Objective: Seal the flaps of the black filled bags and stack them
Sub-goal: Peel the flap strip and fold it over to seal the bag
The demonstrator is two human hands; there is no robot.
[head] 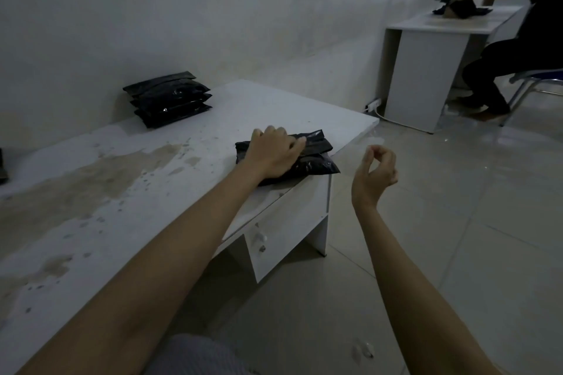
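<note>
— Two piles of glossy black filled plastic bags sit on the long, stained white table, as far as I can make out. Do you see them both?

— Yes. One neat stack of sealed black bags lies at the far edge, close against the pale wall. The other, a smaller loose pile of black bags, sits well apart from it, at the table's near right corner, just above the white drawer.

— And the hands?

— The left hand rests on top of that loose pile, palm down. Its fingers curl over the upper bag near the folded flap, so the grip is on the bag itself. Whether it is pressing or just holding, I cannot tell.

— The right?

— The right hand hangs in the air beyond the table's edge, over the grey tiled floor, touching nothing. Its fingers are curled in towards the thumb in a small ring, a narrow grip with nothing in it.

— Anyone else in the room?

— A second person in dark clothes sits on a blue chair at another white table in the far right corner, with hands on more black bags there.
</note>
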